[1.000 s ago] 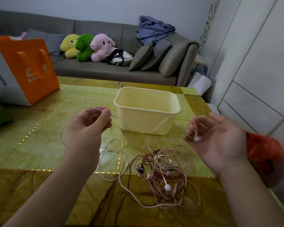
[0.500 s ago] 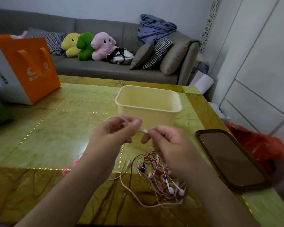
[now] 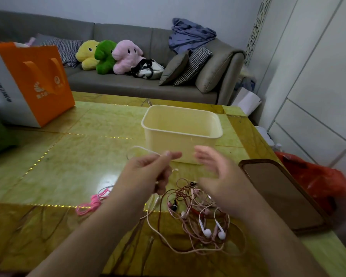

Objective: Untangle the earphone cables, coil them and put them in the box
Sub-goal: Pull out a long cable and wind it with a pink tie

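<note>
The left hand [image 3: 146, 174] has its thumb and forefinger pinched on a thin white cable [image 3: 142, 149], the other fingers curled under; a small loop of it arcs up and away to the left. Half a second ago both hands met on that cable — now the right hand [image 3: 218, 176] has let go and hangs beside it with fingers straight and spread, holding nothing, blurred with motion. That looks like one turn of a coil being laid, the free hand going back for more cable.

Below the wrists lies the tangle [image 3: 196, 214]: thin, limp pink and reddish-brown cables, looped over each other, with two glossy white earbuds [image 3: 213, 232] at the near edge. A small pink cord bundle [image 3: 92, 204] lies apart, to the left.

The box [image 3: 148, 124] — pale yellow plastic, smooth, round-cornered — stands just beyond the hands with no cable seen inside, on the shiny green marbled table [image 3: 68, 166].
</note>
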The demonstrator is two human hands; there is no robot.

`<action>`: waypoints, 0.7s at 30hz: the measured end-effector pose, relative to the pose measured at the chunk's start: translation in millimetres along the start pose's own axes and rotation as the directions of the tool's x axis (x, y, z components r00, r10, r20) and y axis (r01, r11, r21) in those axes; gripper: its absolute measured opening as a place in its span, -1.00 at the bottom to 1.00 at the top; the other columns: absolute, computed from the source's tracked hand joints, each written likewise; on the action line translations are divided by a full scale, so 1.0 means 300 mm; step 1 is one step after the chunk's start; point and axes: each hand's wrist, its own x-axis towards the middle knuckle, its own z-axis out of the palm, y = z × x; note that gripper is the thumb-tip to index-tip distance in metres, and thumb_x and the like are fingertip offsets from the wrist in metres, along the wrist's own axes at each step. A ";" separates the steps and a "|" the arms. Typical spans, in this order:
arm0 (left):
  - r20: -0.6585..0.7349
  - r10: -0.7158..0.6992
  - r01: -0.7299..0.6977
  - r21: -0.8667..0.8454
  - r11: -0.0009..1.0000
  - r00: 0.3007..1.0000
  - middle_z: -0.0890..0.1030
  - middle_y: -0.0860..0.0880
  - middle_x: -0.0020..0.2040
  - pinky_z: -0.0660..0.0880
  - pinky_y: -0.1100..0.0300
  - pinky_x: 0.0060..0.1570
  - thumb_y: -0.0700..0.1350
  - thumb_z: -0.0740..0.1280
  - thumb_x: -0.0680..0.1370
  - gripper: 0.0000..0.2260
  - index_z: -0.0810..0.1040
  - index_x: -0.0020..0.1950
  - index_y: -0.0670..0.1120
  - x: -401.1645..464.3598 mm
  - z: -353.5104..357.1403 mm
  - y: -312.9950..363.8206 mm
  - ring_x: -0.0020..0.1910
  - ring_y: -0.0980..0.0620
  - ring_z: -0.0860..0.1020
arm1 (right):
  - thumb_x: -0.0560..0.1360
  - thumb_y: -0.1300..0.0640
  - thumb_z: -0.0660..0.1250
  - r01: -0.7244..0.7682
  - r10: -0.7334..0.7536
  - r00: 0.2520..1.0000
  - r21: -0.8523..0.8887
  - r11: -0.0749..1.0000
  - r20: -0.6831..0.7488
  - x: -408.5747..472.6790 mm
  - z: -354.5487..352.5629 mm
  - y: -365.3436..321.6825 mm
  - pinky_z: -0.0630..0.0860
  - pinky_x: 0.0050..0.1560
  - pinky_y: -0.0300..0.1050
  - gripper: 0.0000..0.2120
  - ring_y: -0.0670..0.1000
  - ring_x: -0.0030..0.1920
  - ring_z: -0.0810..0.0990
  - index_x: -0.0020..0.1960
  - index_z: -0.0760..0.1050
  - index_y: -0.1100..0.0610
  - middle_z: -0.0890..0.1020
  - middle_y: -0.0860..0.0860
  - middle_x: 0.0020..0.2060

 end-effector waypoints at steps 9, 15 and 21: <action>-0.086 -0.031 0.010 -0.239 0.971 0.996 0.43 0.00 -0.34 0.31 0.24 -0.48 -0.05 0.31 0.69 -0.73 0.70 0.07 -0.21 0.015 -0.038 0.010 -0.45 0.06 0.35 | 0.72 0.15 0.24 0.032 -0.031 0.989 0.003 0.999 -0.143 0.017 0.012 0.026 0.33 -0.49 -0.20 -0.74 -0.16 -0.50 0.42 -0.07 0.63 -0.02 0.55 -0.09 -0.41; -0.221 -0.049 -0.021 -0.305 0.952 0.974 0.47 0.03 -0.32 0.35 0.26 -0.48 0.00 0.25 0.73 -0.68 0.72 0.12 -0.16 0.033 -0.078 0.020 -0.43 0.11 0.37 | 0.55 0.25 0.23 -0.395 0.273 0.907 -0.421 0.817 -0.321 0.028 -0.041 0.073 0.65 -0.06 0.09 -0.85 0.11 -0.14 0.63 -0.01 0.54 0.09 0.65 0.04 -0.14; 0.001 -0.052 0.052 -0.039 0.998 0.999 0.40 -0.03 -0.36 0.27 0.23 -0.48 -0.02 0.35 0.67 -0.76 0.75 -0.04 -0.12 -0.010 0.029 -0.047 -0.46 0.07 0.29 | 0.54 0.33 0.33 0.041 -0.045 0.998 0.083 0.996 0.047 -0.007 0.050 -0.038 0.62 0.25 -0.11 -0.36 -0.16 0.28 0.62 0.52 0.38 -0.13 0.56 -0.23 0.35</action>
